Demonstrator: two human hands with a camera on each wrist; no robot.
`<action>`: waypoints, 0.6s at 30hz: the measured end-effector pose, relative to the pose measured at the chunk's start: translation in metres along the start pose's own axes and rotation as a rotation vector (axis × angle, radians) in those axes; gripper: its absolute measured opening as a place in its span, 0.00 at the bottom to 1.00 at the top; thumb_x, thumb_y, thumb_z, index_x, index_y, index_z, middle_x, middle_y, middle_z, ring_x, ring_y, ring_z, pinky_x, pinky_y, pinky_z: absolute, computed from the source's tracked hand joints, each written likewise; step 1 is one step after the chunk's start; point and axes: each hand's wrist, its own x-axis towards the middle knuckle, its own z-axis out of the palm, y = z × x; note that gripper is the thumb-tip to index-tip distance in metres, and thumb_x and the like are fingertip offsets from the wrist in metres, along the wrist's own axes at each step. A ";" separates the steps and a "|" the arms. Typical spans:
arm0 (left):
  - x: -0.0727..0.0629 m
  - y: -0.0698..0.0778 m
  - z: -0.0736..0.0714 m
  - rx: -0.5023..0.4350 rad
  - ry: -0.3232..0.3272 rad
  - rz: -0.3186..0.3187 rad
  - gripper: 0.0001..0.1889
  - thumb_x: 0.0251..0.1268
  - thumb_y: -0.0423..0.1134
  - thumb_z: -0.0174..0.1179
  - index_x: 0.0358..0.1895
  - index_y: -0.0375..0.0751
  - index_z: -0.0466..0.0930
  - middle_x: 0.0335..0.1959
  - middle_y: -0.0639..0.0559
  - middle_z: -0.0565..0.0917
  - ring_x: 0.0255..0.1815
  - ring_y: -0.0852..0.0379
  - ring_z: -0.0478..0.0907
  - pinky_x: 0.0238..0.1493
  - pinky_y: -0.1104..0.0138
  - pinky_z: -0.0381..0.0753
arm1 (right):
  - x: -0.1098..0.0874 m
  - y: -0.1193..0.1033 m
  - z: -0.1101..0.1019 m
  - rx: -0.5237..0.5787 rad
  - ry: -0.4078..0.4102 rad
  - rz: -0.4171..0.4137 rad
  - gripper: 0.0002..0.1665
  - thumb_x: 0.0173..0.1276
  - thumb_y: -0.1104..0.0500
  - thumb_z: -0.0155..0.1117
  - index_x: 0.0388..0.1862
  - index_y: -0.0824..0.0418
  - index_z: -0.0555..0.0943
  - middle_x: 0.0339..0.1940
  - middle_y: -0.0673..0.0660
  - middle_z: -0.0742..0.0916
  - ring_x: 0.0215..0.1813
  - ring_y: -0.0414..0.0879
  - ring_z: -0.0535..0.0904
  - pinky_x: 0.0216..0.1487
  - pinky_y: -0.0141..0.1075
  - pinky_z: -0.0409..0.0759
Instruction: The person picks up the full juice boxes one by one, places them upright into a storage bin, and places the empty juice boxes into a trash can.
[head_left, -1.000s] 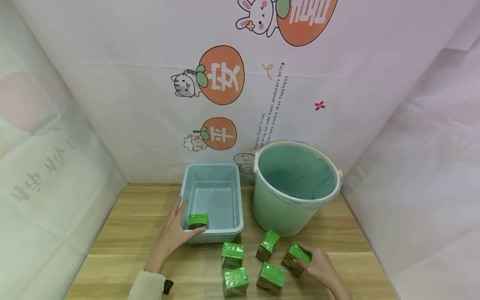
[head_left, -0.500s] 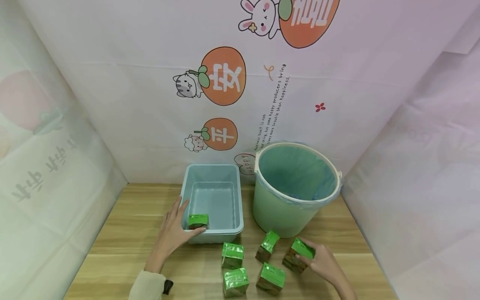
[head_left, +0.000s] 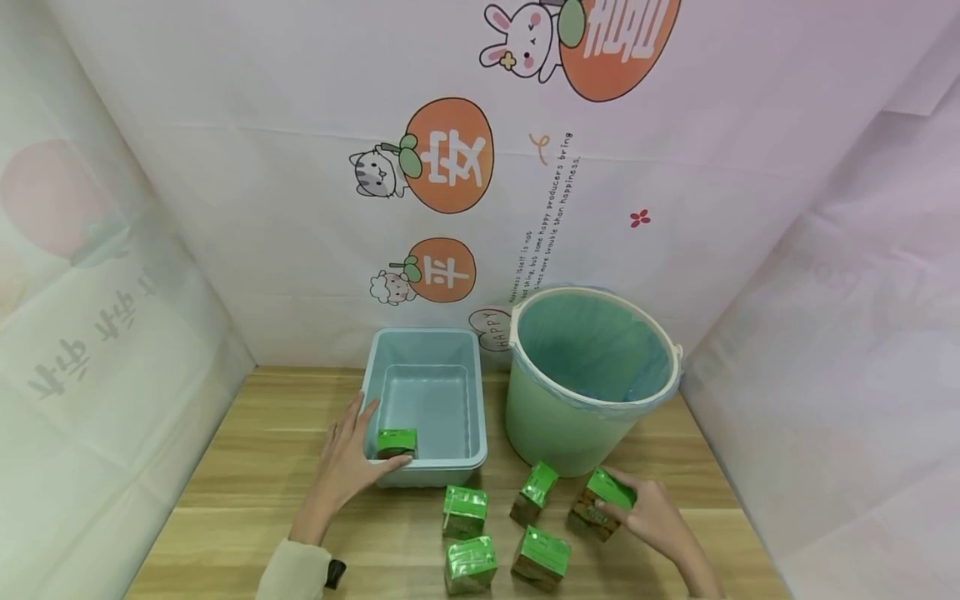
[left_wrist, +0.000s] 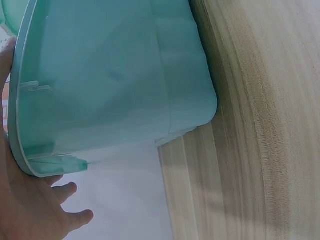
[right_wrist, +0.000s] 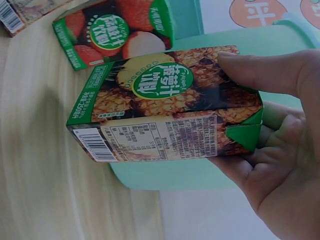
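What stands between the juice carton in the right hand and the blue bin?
Another carton on the table sits on the straight line between the held juice carton and the blue bin; above the table, nothing visible blocks the way.

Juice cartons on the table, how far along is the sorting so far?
One carton already sits in the blue tub, which the left hand steadies. The right hand grips a pineapple carton beside the green bucket. Four cartons remain on the table, the nearest lying at. The bucket's bottom isn't visible.

Bare hands, a cream knit sleeve cuff [head_left: 294, 573] on the left forearm, a small black wrist-mounted device [head_left: 335, 572] beside it
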 end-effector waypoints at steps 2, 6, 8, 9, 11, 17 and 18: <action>0.000 0.000 0.000 -0.002 -0.001 -0.003 0.61 0.55 0.70 0.74 0.86 0.43 0.55 0.88 0.38 0.46 0.83 0.27 0.50 0.79 0.31 0.44 | 0.000 -0.002 -0.003 -0.009 0.005 0.014 0.38 0.67 0.55 0.77 0.68 0.76 0.78 0.24 0.48 0.81 0.24 0.37 0.75 0.28 0.32 0.78; 0.000 -0.001 0.001 0.005 -0.003 -0.006 0.61 0.56 0.70 0.73 0.86 0.43 0.55 0.88 0.39 0.46 0.83 0.26 0.50 0.79 0.31 0.45 | 0.001 -0.008 -0.009 -0.014 0.013 0.028 0.38 0.67 0.54 0.77 0.68 0.76 0.78 0.23 0.49 0.80 0.22 0.38 0.73 0.24 0.32 0.76; 0.000 -0.001 0.002 0.007 -0.003 -0.005 0.60 0.56 0.70 0.73 0.86 0.43 0.55 0.88 0.38 0.46 0.83 0.26 0.51 0.79 0.31 0.45 | 0.002 -0.011 -0.012 -0.012 0.015 0.021 0.37 0.67 0.55 0.77 0.68 0.76 0.78 0.24 0.50 0.80 0.22 0.39 0.72 0.23 0.32 0.75; 0.000 -0.001 0.002 0.005 -0.005 -0.006 0.60 0.56 0.70 0.73 0.86 0.43 0.55 0.88 0.39 0.46 0.83 0.26 0.51 0.79 0.31 0.44 | 0.002 -0.013 -0.013 -0.008 0.013 0.015 0.37 0.67 0.56 0.77 0.68 0.76 0.78 0.24 0.50 0.81 0.22 0.39 0.72 0.23 0.32 0.75; 0.000 -0.001 0.001 -0.001 -0.008 -0.009 0.61 0.56 0.70 0.73 0.86 0.43 0.55 0.88 0.39 0.46 0.83 0.26 0.51 0.79 0.31 0.43 | 0.003 -0.016 -0.016 -0.011 0.013 0.001 0.37 0.67 0.56 0.77 0.68 0.76 0.78 0.25 0.51 0.81 0.22 0.38 0.73 0.23 0.32 0.75; 0.000 0.000 0.000 -0.003 -0.006 -0.006 0.61 0.56 0.70 0.74 0.86 0.42 0.55 0.88 0.39 0.46 0.83 0.27 0.51 0.80 0.32 0.43 | 0.003 -0.025 -0.021 -0.003 0.000 -0.033 0.37 0.68 0.56 0.77 0.68 0.77 0.77 0.20 0.46 0.79 0.17 0.35 0.69 0.20 0.32 0.73; 0.000 0.000 0.000 -0.002 -0.005 -0.004 0.61 0.56 0.69 0.74 0.85 0.42 0.55 0.88 0.39 0.46 0.83 0.27 0.51 0.80 0.32 0.43 | 0.003 -0.026 -0.021 -0.002 -0.002 -0.043 0.37 0.68 0.56 0.76 0.68 0.77 0.77 0.18 0.45 0.76 0.16 0.34 0.67 0.19 0.32 0.72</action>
